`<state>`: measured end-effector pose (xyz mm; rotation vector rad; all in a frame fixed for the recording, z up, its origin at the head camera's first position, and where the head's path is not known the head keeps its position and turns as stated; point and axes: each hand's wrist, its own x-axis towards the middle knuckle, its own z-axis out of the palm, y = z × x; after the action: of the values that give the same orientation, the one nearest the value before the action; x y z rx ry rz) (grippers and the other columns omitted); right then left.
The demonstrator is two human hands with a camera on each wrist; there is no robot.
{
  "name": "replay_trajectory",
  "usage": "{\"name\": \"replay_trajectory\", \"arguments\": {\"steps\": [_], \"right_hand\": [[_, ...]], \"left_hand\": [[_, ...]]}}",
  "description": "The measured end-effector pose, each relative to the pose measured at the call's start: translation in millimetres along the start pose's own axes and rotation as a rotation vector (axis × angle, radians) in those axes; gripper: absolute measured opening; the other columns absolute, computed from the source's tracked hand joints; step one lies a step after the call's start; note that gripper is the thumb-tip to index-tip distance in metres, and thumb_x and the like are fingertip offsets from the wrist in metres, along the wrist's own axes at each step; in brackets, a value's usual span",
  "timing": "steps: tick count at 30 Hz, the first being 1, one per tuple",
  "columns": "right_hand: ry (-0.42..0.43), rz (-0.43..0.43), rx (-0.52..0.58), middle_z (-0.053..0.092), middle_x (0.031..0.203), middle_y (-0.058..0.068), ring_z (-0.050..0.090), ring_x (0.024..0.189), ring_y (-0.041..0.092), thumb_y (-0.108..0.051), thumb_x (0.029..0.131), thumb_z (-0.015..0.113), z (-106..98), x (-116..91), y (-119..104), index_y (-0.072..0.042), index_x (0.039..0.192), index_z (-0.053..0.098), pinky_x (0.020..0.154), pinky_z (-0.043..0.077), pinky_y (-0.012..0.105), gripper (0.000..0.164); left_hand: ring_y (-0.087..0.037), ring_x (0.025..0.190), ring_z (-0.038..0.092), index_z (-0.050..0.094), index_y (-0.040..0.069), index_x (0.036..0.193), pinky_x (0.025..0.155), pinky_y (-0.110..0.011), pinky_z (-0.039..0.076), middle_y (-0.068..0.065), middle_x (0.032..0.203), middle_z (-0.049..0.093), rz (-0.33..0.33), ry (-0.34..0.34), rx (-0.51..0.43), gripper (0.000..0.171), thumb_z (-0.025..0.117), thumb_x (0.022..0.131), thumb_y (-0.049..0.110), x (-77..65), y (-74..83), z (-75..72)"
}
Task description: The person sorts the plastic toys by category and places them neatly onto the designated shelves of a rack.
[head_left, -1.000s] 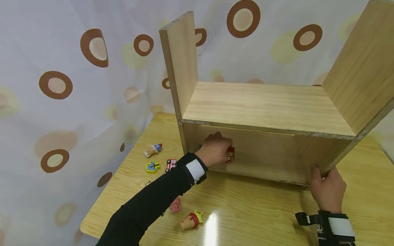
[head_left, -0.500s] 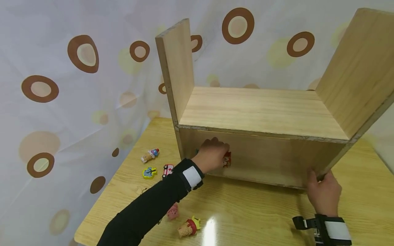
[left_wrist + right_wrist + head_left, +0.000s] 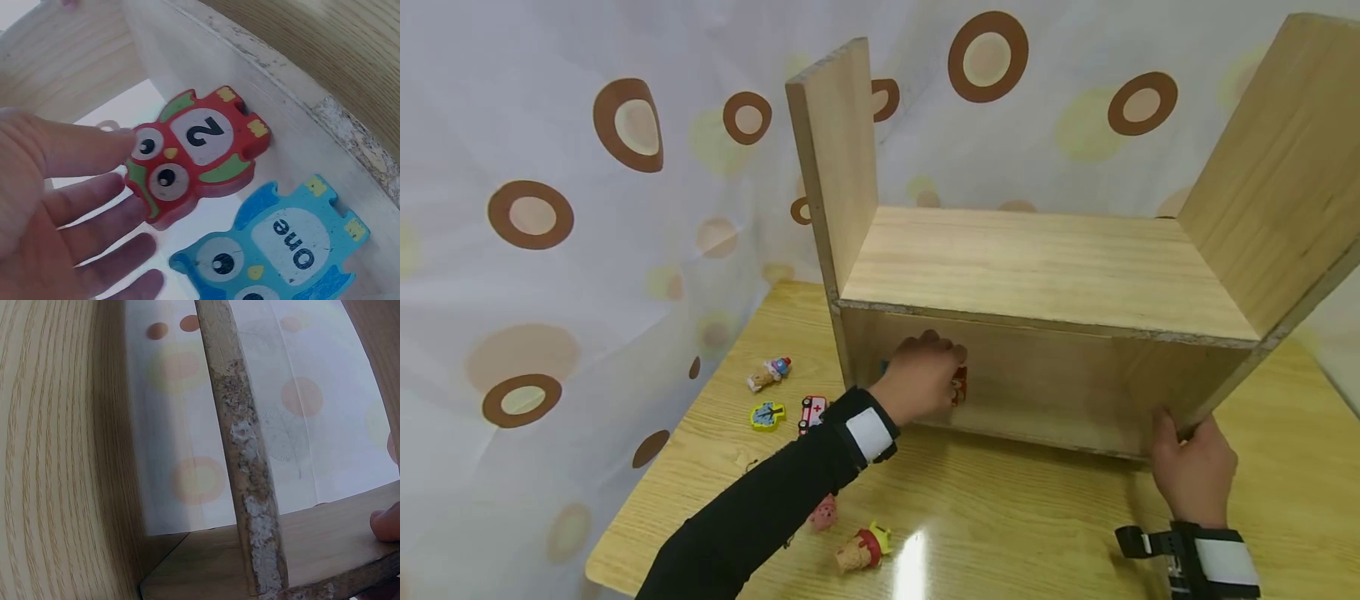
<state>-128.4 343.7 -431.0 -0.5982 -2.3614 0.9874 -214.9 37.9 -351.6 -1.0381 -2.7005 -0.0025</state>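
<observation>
In the lower bay of a wooden shelf, my left hand pinches a red toy owl by its head, between thumb and fingers. The owl bears a number 2, and its feet meet the shelf's bottom board. Beside it in the left wrist view is a blue toy owl marked "One", mostly hidden behind my hand in the head view. My right hand grips the shelf's lower right corner, its thumb inside the side panel and its other fingers mostly hidden.
Left of the shelf on the wooden table lie an ice-cream-like figure, a yellow-edged tree piece and a toy ambulance. Nearer are a pink figure and a red-and-yellow-topped figure. A patterned cloth hangs behind.
The head view has shifted slightly. My left hand stays at the red owl, of which a little less shows now, and my right hand keeps its grip on the shelf corner.
</observation>
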Motion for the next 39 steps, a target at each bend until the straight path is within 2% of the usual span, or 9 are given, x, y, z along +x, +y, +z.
{"name": "replay_trajectory", "arguments": {"steps": [6,11,15,21,26,29,32,33,39], "right_hand": [[0.003,0.022,-0.027,0.061,0.118,0.038,0.06,0.094,0.049,-0.024,0.102,0.047,-1.1,4.2,2.2,0.012,0.13,0.052,0.048,0.027,0.015,0.047],[0.028,0.021,-0.035,0.063,0.113,0.037,0.059,0.086,0.044,-0.024,0.101,0.048,-3.9,6.1,4.5,0.013,0.126,0.055,0.048,0.027,0.015,0.045],[0.036,0.016,-0.038,0.062,0.115,0.039,0.059,0.089,0.046,-0.022,0.101,0.048,-4.2,8.5,5.3,0.014,0.127,0.054,0.047,0.026,0.014,0.045],[0.037,0.023,-0.043,0.062,0.117,0.039,0.058,0.083,0.04,-0.023,0.101,0.047,-3.9,12.8,7.7,0.014,0.129,0.053,0.046,0.026,0.013,0.047],[0.047,0.01,-0.047,0.064,0.113,0.037,0.045,0.063,0.003,-0.023,0.1,0.048,-6.1,14.5,8.8,0.014,0.126,0.056,0.046,0.027,0.015,0.046],[0.069,-0.012,-0.038,0.064,0.111,0.037,0.053,0.065,0.013,-0.021,0.099,0.048,-8.3,14.0,9.9,0.014,0.124,0.056,0.048,0.025,0.013,0.044],[0.082,-0.01,-0.034,0.063,0.11,0.037,0.057,0.081,0.039,-0.02,0.098,0.048,-10.9,13.2,10.7,0.015,0.123,0.056,0.05,0.023,0.012,0.044],[0.086,-0.006,-0.034,0.063,0.11,0.037,0.056,0.084,0.042,-0.02,0.098,0.049,-11.9,13.1,11.0,0.015,0.123,0.056,0.051,0.023,0.012,0.043],[0.071,0.024,-0.056,0.063,0.111,0.037,0.054,0.082,0.04,-0.021,0.099,0.047,-17.3,12.4,13.4,0.015,0.125,0.055,0.049,0.024,0.014,0.045]], "left_hand": [[-0.017,0.102,0.065,0.071,0.014,0.096,0.084,-0.028,0.055,0.002,0.098,0.072,0.101,0.175,-0.144,0.008,0.063,0.093,0.016,-13.6,2.0,-11.7],[-0.013,0.093,0.064,0.071,0.014,0.096,0.085,-0.025,0.052,0.002,0.093,0.071,0.266,0.298,-0.287,0.006,0.066,0.093,0.015,-40.0,-2.7,-43.1],[-0.012,0.091,0.065,0.071,0.012,0.098,0.086,-0.025,0.052,0.001,0.094,0.072,0.307,0.38,-0.351,0.007,0.07,0.092,0.014,-65.1,-17.1,-72.1],[-0.017,0.094,0.067,0.071,0.007,0.1,0.085,-0.032,0.054,-0.003,0.096,0.073,0.171,0.451,-0.377,0.011,0.072,0.089,0.01,-99.5,-54.9,-99.9],[-0.022,0.095,0.069,0.072,0.005,0.099,0.083,-0.038,0.055,-0.007,0.098,0.074,0.033,0.515,-0.332,0.013,0.074,0.087,0.009,-121.3,-85.6,-98.2],[-0.024,0.093,0.069,0.073,0.005,0.099,0.082,-0.04,0.055,-0.009,0.097,0.074,-0.033,0.516,-0.322,0.012,0.073,0.088,0.01,-125.6,-99.8,-92.1],[-0.025,0.091,0.069,0.073,0.006,0.1,0.081,-0.042,0.054,-0.009,0.097,0.074,-0.102,0.468,-0.349,0.012,0.071,0.09,0.011,-123.6,-111.3,-80.0],[-0.024,0.091,0.069,0.074,0.006,0.1,0.081,-0.043,0.054,-0.009,0.097,0.075,-0.123,0.442,-0.364,0.012,0.07,0.091,0.012,-122.4,-114.2,-74.3],[-0.027,0.095,0.071,0.073,0.006,0.104,0.082,-0.045,0.057,-0.011,0.103,0.075,-0.284,0.198,-0.432,0.017,0.066,0.094,0.017,-122.3,-125.5,-30.5]]}}
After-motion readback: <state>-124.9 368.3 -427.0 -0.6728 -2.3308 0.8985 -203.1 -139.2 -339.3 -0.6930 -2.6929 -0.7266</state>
